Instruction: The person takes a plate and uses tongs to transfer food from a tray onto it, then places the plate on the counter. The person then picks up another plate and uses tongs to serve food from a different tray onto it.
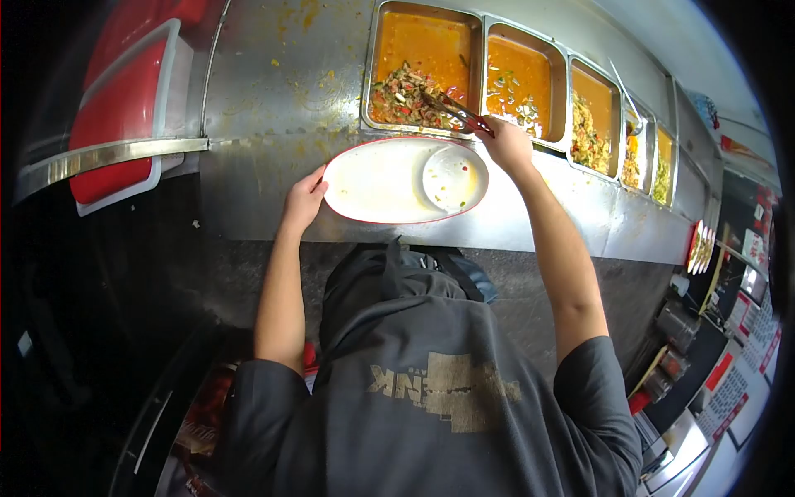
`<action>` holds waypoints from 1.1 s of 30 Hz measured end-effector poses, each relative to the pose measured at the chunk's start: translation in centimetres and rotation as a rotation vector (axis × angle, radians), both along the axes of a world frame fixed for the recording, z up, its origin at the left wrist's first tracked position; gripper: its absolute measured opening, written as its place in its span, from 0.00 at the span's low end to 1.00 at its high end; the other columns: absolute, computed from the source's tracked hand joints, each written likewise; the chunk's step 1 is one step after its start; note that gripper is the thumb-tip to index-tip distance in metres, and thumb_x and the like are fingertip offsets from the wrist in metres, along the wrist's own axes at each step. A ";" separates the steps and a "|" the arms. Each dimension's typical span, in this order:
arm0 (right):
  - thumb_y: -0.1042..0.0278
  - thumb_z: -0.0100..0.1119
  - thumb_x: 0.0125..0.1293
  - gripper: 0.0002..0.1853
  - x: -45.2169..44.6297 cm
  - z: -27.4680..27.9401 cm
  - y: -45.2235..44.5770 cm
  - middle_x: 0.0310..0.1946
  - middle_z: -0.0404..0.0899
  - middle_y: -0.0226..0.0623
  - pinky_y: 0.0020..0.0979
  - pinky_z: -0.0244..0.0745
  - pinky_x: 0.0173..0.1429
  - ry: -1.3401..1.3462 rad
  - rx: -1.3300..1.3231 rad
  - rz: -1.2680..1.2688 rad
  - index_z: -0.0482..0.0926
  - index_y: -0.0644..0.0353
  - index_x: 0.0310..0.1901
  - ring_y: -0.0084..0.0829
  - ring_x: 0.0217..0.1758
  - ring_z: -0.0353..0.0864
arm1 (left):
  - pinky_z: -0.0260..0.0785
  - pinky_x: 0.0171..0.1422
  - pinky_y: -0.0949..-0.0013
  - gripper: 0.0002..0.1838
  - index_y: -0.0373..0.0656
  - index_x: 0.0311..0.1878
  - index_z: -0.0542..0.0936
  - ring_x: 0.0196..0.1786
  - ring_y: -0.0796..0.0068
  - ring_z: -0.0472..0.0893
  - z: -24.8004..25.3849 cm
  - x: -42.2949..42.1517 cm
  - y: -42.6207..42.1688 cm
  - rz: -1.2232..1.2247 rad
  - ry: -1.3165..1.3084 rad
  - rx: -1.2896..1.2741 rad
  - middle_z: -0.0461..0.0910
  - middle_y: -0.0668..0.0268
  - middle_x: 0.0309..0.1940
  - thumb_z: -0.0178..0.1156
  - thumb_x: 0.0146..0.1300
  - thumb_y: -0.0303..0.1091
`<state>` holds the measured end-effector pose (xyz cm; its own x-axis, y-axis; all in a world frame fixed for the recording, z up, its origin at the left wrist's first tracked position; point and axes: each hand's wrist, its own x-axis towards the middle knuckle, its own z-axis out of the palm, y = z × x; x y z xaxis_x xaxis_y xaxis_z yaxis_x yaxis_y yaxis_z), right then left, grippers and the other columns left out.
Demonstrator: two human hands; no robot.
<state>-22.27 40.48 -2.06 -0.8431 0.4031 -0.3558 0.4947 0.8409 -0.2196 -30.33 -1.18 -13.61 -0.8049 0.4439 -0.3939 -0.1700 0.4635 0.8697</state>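
My left hand (pixel 305 199) grips the left end of a white oval plate (pixel 373 178) with a red rim. On the plate's right side sits a small round white bowl (pixel 443 184) with a few food bits in it. My right hand (pixel 505 142) is closed around a pair of dark tongs (pixel 464 114). The tongs' tips reach into the food in the leftmost steel pan (pixel 370 83), where chopped meat and vegetables (pixel 406 95) are heaped in orange broth. Whether the tips hold any food I cannot tell.
More steel pans of food, such as the second pan (pixel 556 99) and third pan (pixel 615 108), run to the right. A ladle handle (pixel 623 83) sticks up there. Red-lidded containers (pixel 120 112) stand at the left. Splashes mark the steel counter (pixel 273 91).
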 end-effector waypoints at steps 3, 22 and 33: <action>0.50 0.58 0.67 0.14 1.1 -0.3 0.4 0.36 0.85 0.41 0.45 0.77 0.43 0.064 0.001 0.010 0.83 0.45 0.48 0.45 0.40 0.84 | 0.70 0.60 0.72 0.22 0.37 0.66 0.74 0.56 0.75 0.81 -0.5 0.0 -0.2 0.008 0.005 -0.013 0.83 0.58 0.56 0.58 0.70 0.29; 0.58 0.68 0.63 0.21 4.1 5.1 0.6 0.43 0.86 0.46 0.34 0.79 0.50 0.395 -0.258 -0.084 0.82 0.58 0.55 0.39 0.45 0.87 | 0.69 0.62 0.74 0.23 0.34 0.67 0.72 0.57 0.76 0.80 0.0 0.0 0.1 0.002 -0.013 0.017 0.81 0.58 0.59 0.58 0.70 0.28; 0.59 0.67 0.61 0.17 9.1 6.0 -6.2 0.38 0.86 0.42 0.39 0.80 0.45 0.180 -0.357 0.219 0.84 0.54 0.51 0.44 0.40 0.85 | 0.67 0.64 0.74 0.25 0.33 0.70 0.68 0.59 0.78 0.76 0.6 -0.3 0.1 -0.051 -0.075 -0.001 0.78 0.62 0.62 0.56 0.72 0.27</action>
<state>-13.15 34.31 3.97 -0.9560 0.0868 -0.2802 0.2409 0.7773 -0.5812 -30.66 -1.08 -13.03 -0.7491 0.4836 -0.4528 -0.2109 0.4738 0.8550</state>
